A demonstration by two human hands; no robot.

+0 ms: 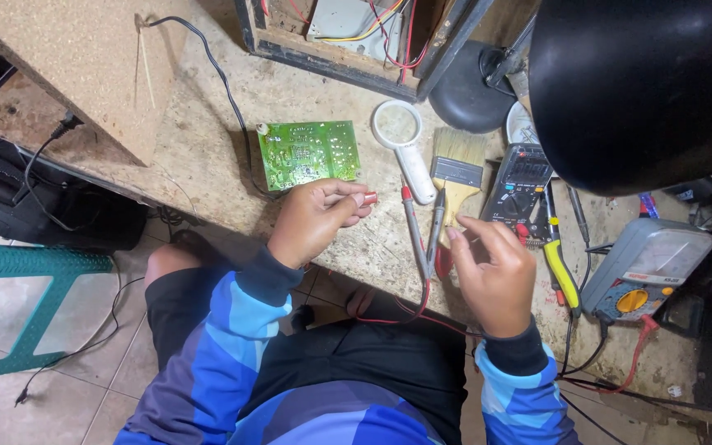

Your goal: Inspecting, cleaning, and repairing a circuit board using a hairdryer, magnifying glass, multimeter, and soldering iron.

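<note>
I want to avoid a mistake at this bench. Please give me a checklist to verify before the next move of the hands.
1. Left hand has a grip on the small red part: ok, pinched at the fingertips.
2. Right hand has a firm hold on something: cannot tell, fingers are curled and hide it.
3. Green circuit board lies flat within reach: ok.
4. Probes lie free between the hands: ok.
5. Brush is off the board: ok.
6. Grey meter is switched to a range: cannot tell.
</note>
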